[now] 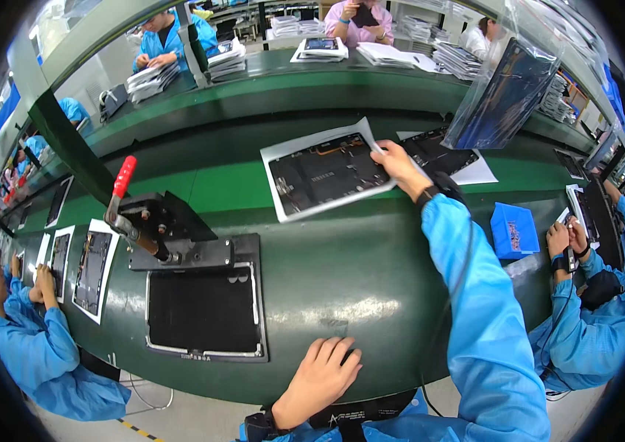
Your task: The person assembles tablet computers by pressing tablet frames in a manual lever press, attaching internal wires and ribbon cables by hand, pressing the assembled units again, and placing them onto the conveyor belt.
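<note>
My right hand (401,166) is stretched far over the bench, its fingers closed on the right edge of a black tablet back panel (316,177) together with the white sheet (283,209) under it. The panel tilts slightly and carries an orange flex cable along its far side. My left hand (321,374) rests palm down at the bench's near edge, fingers spread and holding nothing. To its left stands a toggle-clamp press (172,247) with a red handle (125,176), over a flat black fixture bed (202,311) with white edging.
Another black panel (434,152) lies on white paper behind my right hand. A plastic-bagged panel (507,92) hangs at upper right. A blue bin (514,231) of small parts sits right. Co-workers sit at both sides and across. A sheeted panel (92,267) lies left of the press.
</note>
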`<state>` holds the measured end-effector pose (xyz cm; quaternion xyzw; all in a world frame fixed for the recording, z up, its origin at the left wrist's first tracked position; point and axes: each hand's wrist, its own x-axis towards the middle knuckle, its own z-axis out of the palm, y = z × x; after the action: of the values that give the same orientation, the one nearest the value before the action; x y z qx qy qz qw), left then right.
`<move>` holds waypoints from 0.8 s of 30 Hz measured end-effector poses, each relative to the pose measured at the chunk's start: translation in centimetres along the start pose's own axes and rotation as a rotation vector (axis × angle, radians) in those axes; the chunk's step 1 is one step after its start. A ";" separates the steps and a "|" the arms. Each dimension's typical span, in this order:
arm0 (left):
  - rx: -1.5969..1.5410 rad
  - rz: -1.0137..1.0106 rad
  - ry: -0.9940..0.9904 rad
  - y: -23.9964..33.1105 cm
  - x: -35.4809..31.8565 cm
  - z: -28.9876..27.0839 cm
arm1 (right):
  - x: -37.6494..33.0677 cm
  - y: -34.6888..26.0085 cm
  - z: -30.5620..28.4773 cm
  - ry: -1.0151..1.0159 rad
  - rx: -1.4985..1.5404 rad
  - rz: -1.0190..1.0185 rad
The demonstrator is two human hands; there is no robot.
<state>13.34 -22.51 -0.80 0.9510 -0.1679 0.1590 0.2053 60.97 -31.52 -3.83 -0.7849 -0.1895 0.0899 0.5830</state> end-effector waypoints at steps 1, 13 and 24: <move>0.003 -0.038 -0.034 -0.2 -0.3 0.1 | 1.0 -0.1 1.6 0.006 -0.017 -0.021; 0.028 -0.083 -0.056 -0.8 0.0 1.1 | 0.4 4.7 -23.3 0.448 -1.281 0.469; 0.041 -0.114 0.000 0.1 -0.9 1.2 | 7.0 17.6 -29.7 0.176 -1.018 0.236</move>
<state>12.75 -22.94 -2.12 0.9630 -0.1101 0.1503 0.1945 81.43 -59.21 -10.92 -0.9892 -0.0698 -0.0148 0.1279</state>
